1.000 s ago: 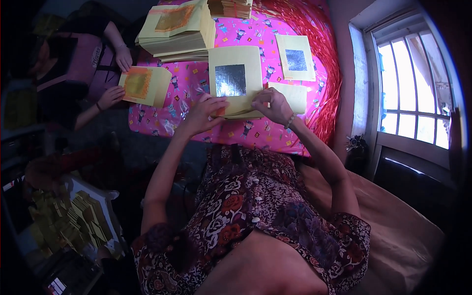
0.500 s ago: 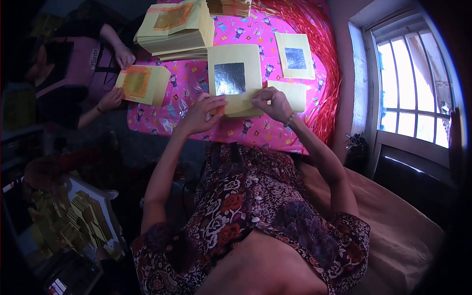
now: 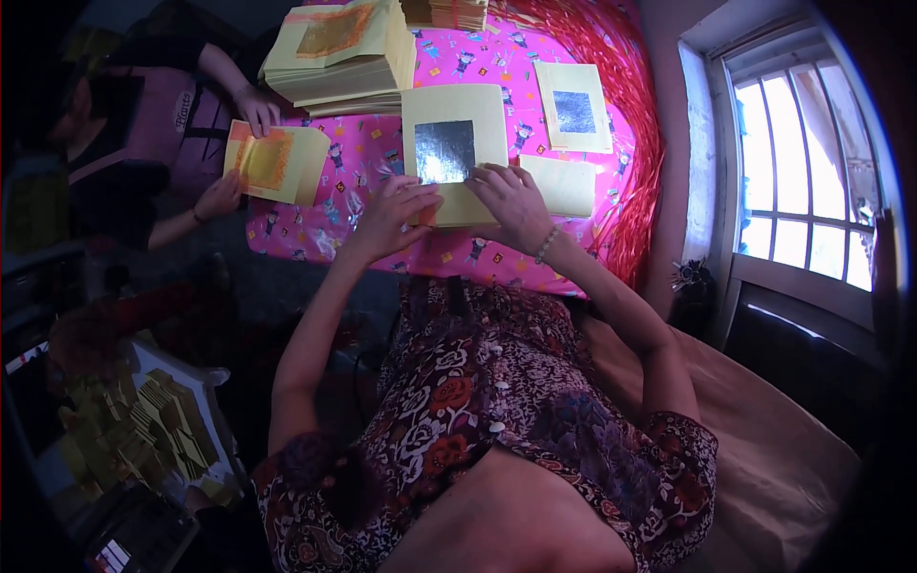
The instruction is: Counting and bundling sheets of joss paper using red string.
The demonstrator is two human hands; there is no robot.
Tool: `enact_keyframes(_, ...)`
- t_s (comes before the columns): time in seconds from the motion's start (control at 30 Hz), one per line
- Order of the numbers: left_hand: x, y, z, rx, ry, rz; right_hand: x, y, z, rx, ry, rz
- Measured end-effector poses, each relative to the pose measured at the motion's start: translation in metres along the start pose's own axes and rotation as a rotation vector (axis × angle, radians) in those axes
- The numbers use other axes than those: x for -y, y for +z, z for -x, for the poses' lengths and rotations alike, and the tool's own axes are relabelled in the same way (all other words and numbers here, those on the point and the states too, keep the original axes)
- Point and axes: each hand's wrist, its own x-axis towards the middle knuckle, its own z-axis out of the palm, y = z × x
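In front of me lies a stack of pale yellow paper sheets [image 3: 487, 119], the top one bearing a shiny silver square [image 3: 445, 151]. My left hand [image 3: 394, 218] grips the stack's lower left edge, fingers over the top and thumb near the front; a small orange patch shows between them. Stretched out over the lower right part, my right hand [image 3: 516, 208] rests with fingers apart on the top sheet, fingertips by the silver square's lower right corner. Its palm partly hides that edge.
A tall stack of yellow paper [image 3: 344, 81] stands at the back left. At left, a co-worker's hands [image 3: 253, 110] hold yellow sheets with an orange-gold square [image 3: 265, 164]. More sheets [image 3: 575, 110] lie at right beside red plastic strands [image 3: 635, 172], on a pink patterned tablecloth [image 3: 368, 158].
My right hand has moved left from the stack's right edge and spread its curled fingers onto the top sheet. My left hand stays put. The co-worker's upper hand has moved onto their sheets.
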Motion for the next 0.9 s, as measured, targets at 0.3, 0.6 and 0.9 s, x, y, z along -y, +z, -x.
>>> enact_keyframes(0.3,-0.006,-0.007,-0.018,0.116,-0.041,-0.026,-0.01,-0.002,-0.023,0.271,-0.027,0.047)
enact_keyframes(0.6,-0.045,0.029,0.004,-0.594,-0.236,-0.006,-0.064,-0.017,-0.09,-0.127,0.05,-0.094)
enact_keyframes(0.9,-0.068,0.068,0.037,-0.553,-1.253,2.388,-0.135,0.007,-0.198,0.455,0.309,-0.212)
